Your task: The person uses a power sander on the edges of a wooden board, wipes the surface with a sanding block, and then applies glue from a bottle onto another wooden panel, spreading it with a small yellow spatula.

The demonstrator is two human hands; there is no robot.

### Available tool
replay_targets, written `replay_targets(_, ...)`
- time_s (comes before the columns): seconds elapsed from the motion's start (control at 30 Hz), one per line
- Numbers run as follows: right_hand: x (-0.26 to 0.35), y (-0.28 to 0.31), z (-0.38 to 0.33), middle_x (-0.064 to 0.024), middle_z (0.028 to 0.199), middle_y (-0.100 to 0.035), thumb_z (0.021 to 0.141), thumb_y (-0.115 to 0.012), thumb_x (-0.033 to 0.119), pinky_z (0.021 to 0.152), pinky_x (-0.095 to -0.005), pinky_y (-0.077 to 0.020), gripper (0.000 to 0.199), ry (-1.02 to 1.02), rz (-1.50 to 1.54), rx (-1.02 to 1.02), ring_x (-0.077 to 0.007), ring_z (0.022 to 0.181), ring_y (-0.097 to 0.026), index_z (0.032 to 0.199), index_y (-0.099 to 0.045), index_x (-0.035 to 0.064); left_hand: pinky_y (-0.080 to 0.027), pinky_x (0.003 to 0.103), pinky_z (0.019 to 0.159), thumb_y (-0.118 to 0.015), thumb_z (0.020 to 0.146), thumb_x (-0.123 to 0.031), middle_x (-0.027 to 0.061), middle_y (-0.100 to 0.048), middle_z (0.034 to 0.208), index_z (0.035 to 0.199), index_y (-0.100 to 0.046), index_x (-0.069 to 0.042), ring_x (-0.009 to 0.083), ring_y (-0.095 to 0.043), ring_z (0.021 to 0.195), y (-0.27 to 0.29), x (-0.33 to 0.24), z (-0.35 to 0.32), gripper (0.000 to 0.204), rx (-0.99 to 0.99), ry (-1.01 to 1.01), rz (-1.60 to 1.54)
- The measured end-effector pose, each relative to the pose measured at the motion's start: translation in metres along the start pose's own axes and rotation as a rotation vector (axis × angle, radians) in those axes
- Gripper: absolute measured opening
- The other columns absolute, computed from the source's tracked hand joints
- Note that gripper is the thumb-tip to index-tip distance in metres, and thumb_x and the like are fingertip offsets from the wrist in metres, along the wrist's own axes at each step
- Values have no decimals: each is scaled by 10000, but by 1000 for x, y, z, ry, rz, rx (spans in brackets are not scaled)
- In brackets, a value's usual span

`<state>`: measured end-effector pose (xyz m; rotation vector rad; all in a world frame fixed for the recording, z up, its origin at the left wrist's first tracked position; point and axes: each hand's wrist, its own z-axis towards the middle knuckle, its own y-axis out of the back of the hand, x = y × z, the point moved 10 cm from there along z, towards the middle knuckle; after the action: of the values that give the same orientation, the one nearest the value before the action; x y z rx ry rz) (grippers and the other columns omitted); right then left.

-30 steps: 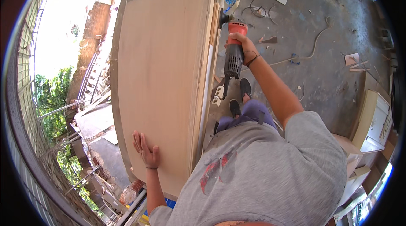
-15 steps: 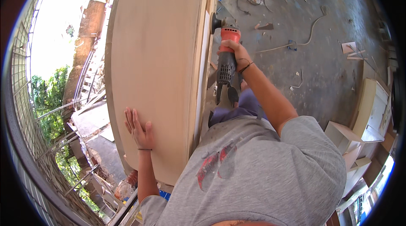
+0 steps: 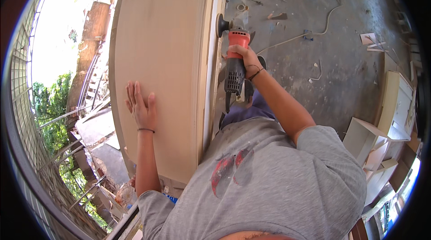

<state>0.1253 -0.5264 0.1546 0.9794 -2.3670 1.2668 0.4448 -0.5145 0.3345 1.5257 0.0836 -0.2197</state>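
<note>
Red-and-black handheld power tool (image 3: 235, 72) sits upper centre of frame, round black disc (image 3: 220, 25) facing right edge of long pale wooden panel (image 3: 157, 38); can't tell from my end if they touch. Right hand (image 3: 243, 57) wrapped round tool body. Left hand (image 3: 142, 110) flat on panel, left of centre, fingers slightly spread, thumb out. Thin beige cable (image 3: 327, 21) snakes over scuffed grey floor (image 3: 292, 83), upper right.

Head-worn fisheye view, steeply downward
</note>
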Motion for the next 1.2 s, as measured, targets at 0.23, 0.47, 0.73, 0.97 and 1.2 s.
replay_targets(0.23, -33, 1, -37, -64, 790, -560, 708, -681, 121, 555, -318, -514, 323, -20, 56, -47, -183, 630, -598, 972, -510, 46, -65, 518, 1095, -441, 896, -481, 73, -228, 1488, 1397, -315, -130, 250, -142, 1394, 0, 5, 1, 625, -22, 3, 15)
replay_targets(0.47, -59, 7, -54, -88, 842, -566, 715, -668, 160, 594, -343, -525, 407, 28, -14, 7, -219, 704, -615, 1054, -482, 34, -65, 515, 1098, -442, 890, -501, 66, -221, 1489, 1395, -319, -134, 245, -141, 1393, -4, 10, 4, 636, -29, 2, 18)
replay_targets(0.73, -93, 11, -85, -91, 829, -570, 710, -663, 145, 606, -335, -522, 364, 11, -9, 15, -217, 695, -617, 1009, -488, 32, -67, 519, 1098, -417, 892, -533, 66, -207, 1494, 1402, -308, -143, 242, -130, 1395, -7, 18, 7, 651, -45, 0, 31)
replay_targets(0.97, -133, 12, -118, -70, 830, -554, 701, -691, 122, 580, -310, -512, 405, 4, 26, 10, -182, 669, -597, 1037, -482, 34, -67, 525, 1095, -392, 885, -572, 69, -206, 1493, 1408, -296, -163, 248, -130, 1394, -11, 22, 16, 671, -50, 2, 34)
replay_targets(1.2, -171, 13, -165, -68, 825, -562, 703, -685, 115, 586, -308, -509, 406, -14, 30, 15, -180, 662, -594, 1047, -487, 31, -69, 530, 1094, -339, 857, -647, 54, -199, 1497, 1416, -281, -181, 241, -129, 1395, -13, 22, 26, 729, -62, -10, 49)
